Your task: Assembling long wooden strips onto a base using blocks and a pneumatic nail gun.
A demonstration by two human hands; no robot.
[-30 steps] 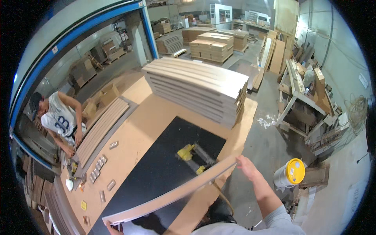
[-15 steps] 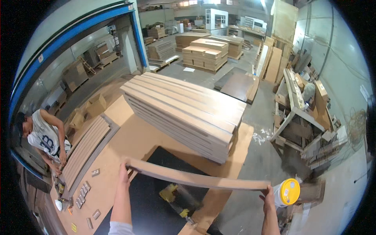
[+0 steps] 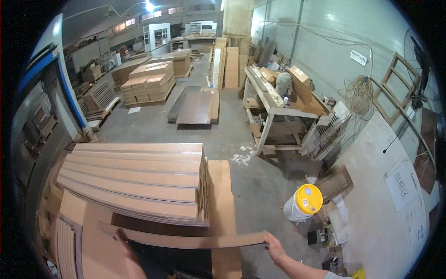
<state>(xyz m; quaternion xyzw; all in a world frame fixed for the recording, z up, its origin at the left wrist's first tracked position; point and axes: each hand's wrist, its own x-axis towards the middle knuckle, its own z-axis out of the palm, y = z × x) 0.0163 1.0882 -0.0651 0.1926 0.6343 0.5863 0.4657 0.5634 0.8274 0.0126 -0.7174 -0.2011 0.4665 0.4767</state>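
Observation:
A long, narrow wooden board (image 3: 195,242) is held level across the front of me. My right hand (image 3: 275,249) pinches its right end, thumb on top. Close to its left end is my left hand (image 3: 124,244), smeared by motion, with fingers closed at the board's edge. Just beyond the board rises a stack of similar boards (image 3: 139,166), light-faced with dark edges, laid in several layers. Below the held board shows part of a black surface (image 3: 162,260), partly hidden by my left arm.
Brown sheet material (image 3: 220,195) extends beside the stack. A white bucket with a yellow lid (image 3: 304,201) stands to the right. Beyond it are a cluttered workbench (image 3: 269,104) and flat dark panels (image 3: 196,106) on the floor. More boards (image 3: 66,246) lie at the lower left.
My view has swung right, so the co-worker at the left is out of sight. The held board has shifted closer to the stack's near side, still between both hands.

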